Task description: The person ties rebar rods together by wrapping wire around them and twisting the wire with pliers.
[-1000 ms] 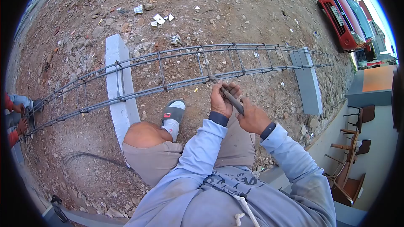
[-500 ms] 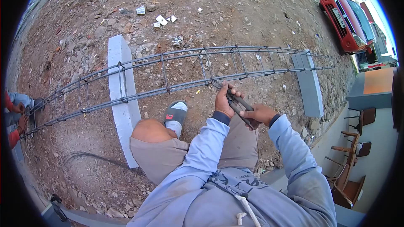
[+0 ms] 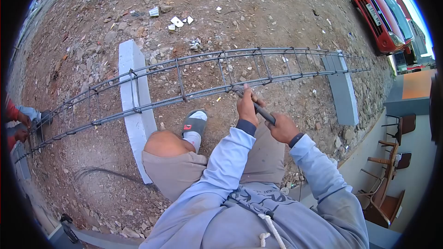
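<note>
Steel pincers (image 3: 264, 112) reach to the near lower bar of a long rebar cage (image 3: 203, 94), their jaws small and partly hidden at the bar. Around the front of the pincers, close to the jaws, my left hand (image 3: 248, 107) is closed. My right hand (image 3: 283, 128) is closed at the handle ends, and the handles lie nearly together. The cage has square stirrups along its length and rests across two pale beams, one on the left (image 3: 140, 122) and one on the right (image 3: 343, 94).
At the far left, a co-worker's hands (image 3: 22, 127) are at the cage's end. Loose wires (image 3: 106, 170) lie on the rubble ground below. A red car (image 3: 380, 20) stands at upper right, with wooden chairs (image 3: 385, 193) at lower right. My sandalled foot (image 3: 194, 127) is beneath the cage.
The pincers' handles, spread before, have come together. My right hand has shifted slightly down its grip, while my left hand stays near the bar. The co-worker's hands have moved slightly.
</note>
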`<action>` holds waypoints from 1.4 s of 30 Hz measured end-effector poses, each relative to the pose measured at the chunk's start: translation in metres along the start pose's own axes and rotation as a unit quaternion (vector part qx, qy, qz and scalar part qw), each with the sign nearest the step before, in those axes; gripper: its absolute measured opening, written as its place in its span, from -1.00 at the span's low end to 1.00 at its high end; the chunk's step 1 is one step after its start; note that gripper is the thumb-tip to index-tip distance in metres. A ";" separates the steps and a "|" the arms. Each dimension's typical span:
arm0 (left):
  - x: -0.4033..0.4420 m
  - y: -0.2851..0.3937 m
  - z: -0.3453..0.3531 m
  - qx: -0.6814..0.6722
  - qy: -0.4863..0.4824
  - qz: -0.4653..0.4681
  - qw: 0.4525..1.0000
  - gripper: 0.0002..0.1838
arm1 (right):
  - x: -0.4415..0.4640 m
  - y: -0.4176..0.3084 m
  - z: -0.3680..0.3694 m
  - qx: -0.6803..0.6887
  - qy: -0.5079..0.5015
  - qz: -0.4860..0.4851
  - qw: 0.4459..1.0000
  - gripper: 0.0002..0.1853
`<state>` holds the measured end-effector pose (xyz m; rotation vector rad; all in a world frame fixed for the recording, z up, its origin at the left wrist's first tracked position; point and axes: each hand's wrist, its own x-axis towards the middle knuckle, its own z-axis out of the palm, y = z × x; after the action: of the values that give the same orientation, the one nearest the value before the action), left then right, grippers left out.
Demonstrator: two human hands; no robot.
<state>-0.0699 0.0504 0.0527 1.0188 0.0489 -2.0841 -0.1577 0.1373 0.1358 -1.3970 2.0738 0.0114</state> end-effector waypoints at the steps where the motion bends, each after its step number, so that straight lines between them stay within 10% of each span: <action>1: -0.002 0.003 -0.003 0.012 -0.001 0.006 1.000 -0.59 | 0.002 0.002 -0.003 0.085 -0.057 0.018 0.995 -0.73; 4: -0.001 0.010 -0.009 -0.020 -0.067 -0.012 0.997 -0.55 | 0.008 0.017 -0.001 0.486 -0.266 0.128 0.823 -0.67; 10: 0.008 0.007 -0.023 -0.074 -0.142 -0.034 0.986 -0.51 | 0.008 0.015 0.003 0.177 -0.176 0.042 0.968 -0.65; 24: 0.014 0.009 -0.022 -0.156 -0.211 -0.099 0.960 -0.47 | 0.041 0.022 -0.056 0.323 -0.193 0.170 0.911 -0.71; 31: 0.022 -0.001 -0.006 -0.187 -0.171 -0.051 0.966 -0.59 | 0.047 0.012 -0.055 -0.021 -0.003 0.043 0.999 -0.58; 42: 0.023 -0.006 0.004 -0.219 -0.147 -0.028 0.964 -0.62 | -0.006 -0.013 -0.013 -0.282 0.235 -0.047 0.929 -0.21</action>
<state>-0.0852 0.0383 0.0382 0.4422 0.3751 -2.1239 -0.1514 0.1324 0.1532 -1.9994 2.5139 0.2781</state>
